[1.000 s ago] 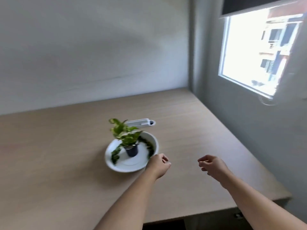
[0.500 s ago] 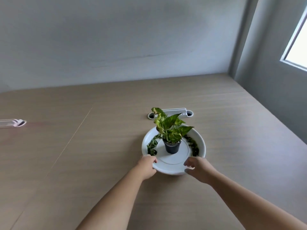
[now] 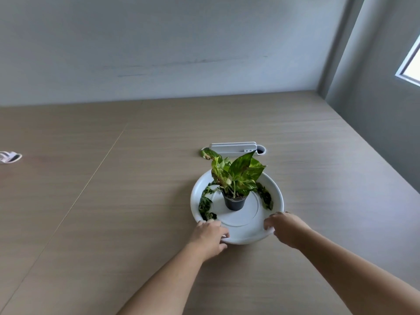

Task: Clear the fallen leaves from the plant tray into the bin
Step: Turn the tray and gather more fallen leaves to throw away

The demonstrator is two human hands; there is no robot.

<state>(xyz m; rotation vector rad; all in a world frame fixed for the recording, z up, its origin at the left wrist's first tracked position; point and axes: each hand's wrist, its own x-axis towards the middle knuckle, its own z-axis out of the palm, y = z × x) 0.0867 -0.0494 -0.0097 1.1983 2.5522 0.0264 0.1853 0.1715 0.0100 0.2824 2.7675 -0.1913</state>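
A round white plant tray (image 3: 241, 226) sits on the wooden table, with a small black pot (image 3: 234, 202) holding a green variegated plant (image 3: 236, 176) at its centre. Fallen dark green leaves lie along the tray's inner left side (image 3: 205, 204) and inner right side (image 3: 266, 197). My left hand (image 3: 210, 235) grips the tray's near-left rim. My right hand (image 3: 285, 227) grips the near-right rim, fingers curled over the edge. No bin is in view.
A white cable outlet cover (image 3: 234, 148) is set into the table just behind the tray. Another white fitting (image 3: 9, 156) shows at the far left edge. Grey walls close the back and right; a window corner (image 3: 411, 64) is at the right.
Both hands went from hovering apart near the tray to gripping its near rim on either side. The view swung left, bringing the tray to the centre and closer.
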